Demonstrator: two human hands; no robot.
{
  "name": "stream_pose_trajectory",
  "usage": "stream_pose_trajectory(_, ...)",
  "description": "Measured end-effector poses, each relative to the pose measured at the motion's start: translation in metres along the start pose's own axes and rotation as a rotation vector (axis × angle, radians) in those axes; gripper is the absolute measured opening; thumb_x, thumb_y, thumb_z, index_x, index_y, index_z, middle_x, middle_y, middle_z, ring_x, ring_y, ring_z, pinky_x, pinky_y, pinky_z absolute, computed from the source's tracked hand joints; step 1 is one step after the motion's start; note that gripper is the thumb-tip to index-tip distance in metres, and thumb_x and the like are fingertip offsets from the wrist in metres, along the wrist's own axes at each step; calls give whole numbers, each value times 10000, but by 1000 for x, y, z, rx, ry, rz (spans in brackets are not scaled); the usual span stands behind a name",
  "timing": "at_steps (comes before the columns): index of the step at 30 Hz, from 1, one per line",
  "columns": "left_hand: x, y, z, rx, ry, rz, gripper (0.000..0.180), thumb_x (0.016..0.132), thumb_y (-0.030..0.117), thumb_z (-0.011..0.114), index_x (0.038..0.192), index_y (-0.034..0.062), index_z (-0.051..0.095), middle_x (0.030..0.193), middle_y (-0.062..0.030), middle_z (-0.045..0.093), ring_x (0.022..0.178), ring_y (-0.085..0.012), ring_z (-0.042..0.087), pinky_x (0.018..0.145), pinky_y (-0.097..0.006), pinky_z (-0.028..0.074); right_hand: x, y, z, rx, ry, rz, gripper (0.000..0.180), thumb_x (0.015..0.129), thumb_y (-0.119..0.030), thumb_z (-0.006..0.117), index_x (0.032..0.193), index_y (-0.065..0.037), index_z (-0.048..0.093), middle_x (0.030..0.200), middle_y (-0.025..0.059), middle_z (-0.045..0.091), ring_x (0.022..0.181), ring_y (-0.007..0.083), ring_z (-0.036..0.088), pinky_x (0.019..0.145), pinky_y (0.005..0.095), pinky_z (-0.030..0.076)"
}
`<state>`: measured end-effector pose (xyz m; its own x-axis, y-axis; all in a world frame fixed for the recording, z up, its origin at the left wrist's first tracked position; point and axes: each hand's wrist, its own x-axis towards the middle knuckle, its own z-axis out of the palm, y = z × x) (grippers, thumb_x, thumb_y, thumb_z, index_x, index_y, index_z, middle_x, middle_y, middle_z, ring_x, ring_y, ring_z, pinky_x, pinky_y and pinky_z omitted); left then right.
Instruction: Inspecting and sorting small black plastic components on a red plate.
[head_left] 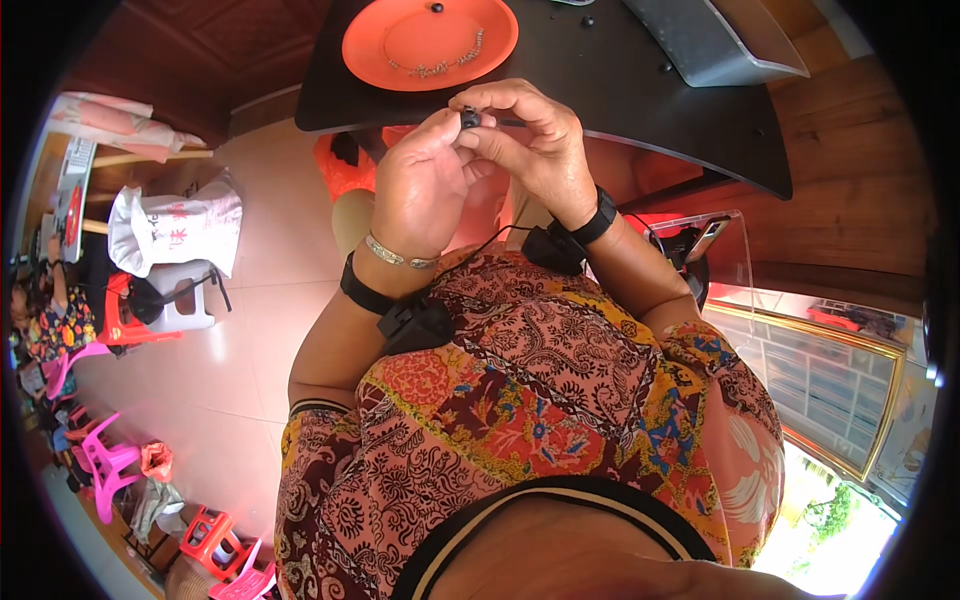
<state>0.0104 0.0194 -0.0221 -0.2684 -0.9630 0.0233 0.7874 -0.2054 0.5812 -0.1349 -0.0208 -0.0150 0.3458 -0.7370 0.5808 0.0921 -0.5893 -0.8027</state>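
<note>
Both hands meet just in front of the black table's edge. Between the fingertips sits a small, dark, shiny piece [469,119], roundish, its exact kind too small to make out. My left hand [422,185] pinches it from the left, palm turned partly up. My right hand [545,145] closes on it from the other side with thumb and index finger. Just beyond them lies an orange-red plate [375,45] on the table. A curved row of small silvery pieces [435,69] rests in the plate, with one round black piece [437,8] near its far side.
The black table [640,110] carries a grey tray [695,45] at the right and a few small black pieces [587,21]. A red plastic bag [343,170] hangs or sits below its edge. Stools [185,295] and a white sack [175,225] stand left; another person [62,318] sits farther off.
</note>
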Motion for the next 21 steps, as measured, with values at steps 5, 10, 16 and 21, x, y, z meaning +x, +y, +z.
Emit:
stream_pose_trajectory(5,0,-4,4,-13,10,22,271,946,203,427,1104,21,551,1107,-61,563,1031,-169,529,901,-349,415,2,-1,1,-347,-9,-188,264,776,-34,710,1036,-25,661,973,81,671,805,169,607,750,286,513)
stream_pose_trajectory(10,0,0,14,31,-13,9,314,946,230,398,1134,12,524,1107,-79,560,1028,-197,530,914,-363,416,1,10,10,-314,63,-217,164,779,-69,704,932,-35,653,914,93,689,827,258,651,727,344,533)
stream_pose_trajectory(16,1,-1,-14,-128,-85,-66,353,974,245,360,1162,-27,486,1130,-113,551,1066,-206,519,932,-339,398,-7,16,18,-204,45,-33,209,760,-71,712,960,-44,657,890,105,672,812,242,643,701,335,527)
stream_pose_trajectory(21,0,-5,-7,-122,-41,-39,311,973,228,381,1147,-7,488,1106,-93,545,1051,-204,528,929,-341,425,-3,-4,8,-333,12,-111,265,763,-59,712,1020,-43,654,900,84,651,785,201,609,705,315,513)
